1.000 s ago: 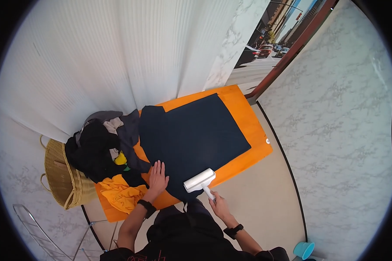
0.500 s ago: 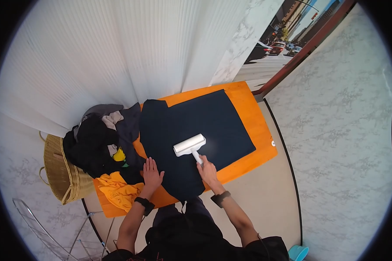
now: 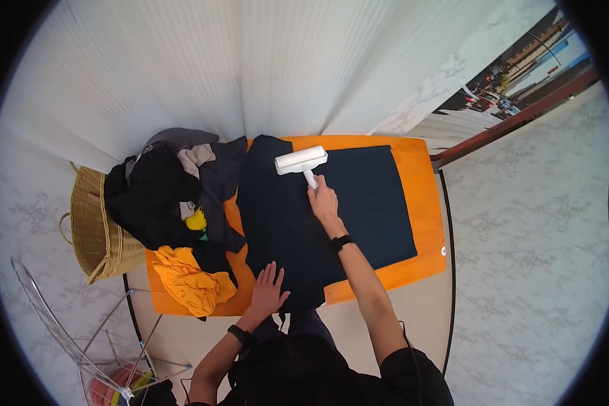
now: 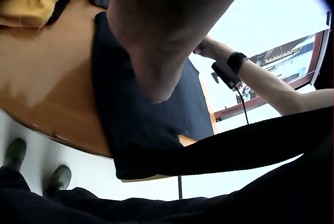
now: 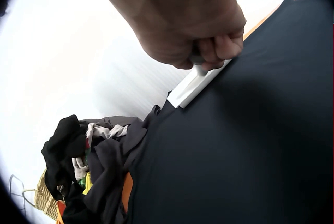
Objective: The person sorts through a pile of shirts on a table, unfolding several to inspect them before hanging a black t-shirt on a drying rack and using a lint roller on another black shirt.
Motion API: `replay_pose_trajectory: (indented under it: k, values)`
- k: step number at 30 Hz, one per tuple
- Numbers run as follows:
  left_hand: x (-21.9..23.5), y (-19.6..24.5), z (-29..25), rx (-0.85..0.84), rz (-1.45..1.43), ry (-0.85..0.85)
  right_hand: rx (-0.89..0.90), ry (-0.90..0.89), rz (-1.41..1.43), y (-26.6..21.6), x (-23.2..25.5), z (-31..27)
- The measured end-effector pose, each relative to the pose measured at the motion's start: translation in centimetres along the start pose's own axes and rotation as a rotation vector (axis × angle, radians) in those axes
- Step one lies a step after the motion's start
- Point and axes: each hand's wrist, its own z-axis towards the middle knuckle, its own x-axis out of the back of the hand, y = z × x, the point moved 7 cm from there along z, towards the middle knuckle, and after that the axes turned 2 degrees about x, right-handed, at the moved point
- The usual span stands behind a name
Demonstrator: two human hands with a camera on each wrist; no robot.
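A dark navy T-shirt (image 3: 365, 203) lies spread flat over an orange table (image 3: 426, 203). My right hand (image 3: 325, 202) grips the handle of a white lint roller (image 3: 301, 160), whose wide head lies over the far part of the shirt. In the right wrist view, curled fingers wrap the handle and the roller head (image 5: 193, 86) is partly hidden behind the hand. At the near edge, my left hand (image 3: 268, 289) rests on the shirt's lower left part with fingers straight and spread. The left wrist view shows this hand dark and close over the cloth.
A heap of dark clothes (image 3: 159, 196) covers the table's left end, with a crumpled orange garment (image 3: 193, 281) in front. Beside it stands a wicker basket (image 3: 95, 230). A metal rack (image 3: 81, 345) is at the lower left, and a white curtain (image 3: 250, 68) hangs behind the table.
The right hand has pushed the lint roller away from the body, from the shirt's near edge to its far part. The left hand has shifted right onto the shirt's near edge.
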Motion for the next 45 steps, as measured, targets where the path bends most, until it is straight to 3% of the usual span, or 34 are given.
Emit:
replay_pose_trajectory:
  k: [4,8,14,15,22,29,33,35,39,45]
  values:
    - [-0.1,0.1,0.0,0.021,0.007,0.011,-0.014,0.005,-0.006,-0.3,0.2,1.0]
    - [0.4,0.3,0.0,0.036,-0.033,0.015,0.018,0.032,0.044,0.2,1.7,-1.9]
    - [-0.5,-0.1,-0.4,0.020,0.036,-0.019,-0.079,-0.097,0.045,3.6,4.2,-13.8]
    - [-0.6,-0.2,-0.3,0.002,0.042,-0.019,0.016,0.013,0.041,4.5,4.4,-16.0]
    - [-1.1,-0.1,-0.1,-0.020,0.105,-0.074,-0.127,-0.047,-0.021,8.0,6.7,-30.5]
    - [-1.1,0.2,0.3,0.026,0.109,-0.135,-0.216,-0.039,-0.021,9.4,8.2,-38.5]
    - [-0.5,2.4,0.5,-0.051,0.093,-0.088,-0.270,-0.035,0.045,9.3,9.3,-38.2]
    - [-0.7,4.6,0.9,-0.142,0.041,-0.072,-0.269,0.051,0.084,8.9,9.9,-36.4]
    - [-1.8,8.2,1.8,-0.245,0.009,-0.097,-0.178,0.095,0.066,9.3,9.1,-30.1]
    - [-3.7,8.4,1.5,-0.236,0.050,-0.076,-0.104,0.065,0.050,8.8,7.7,-19.3]
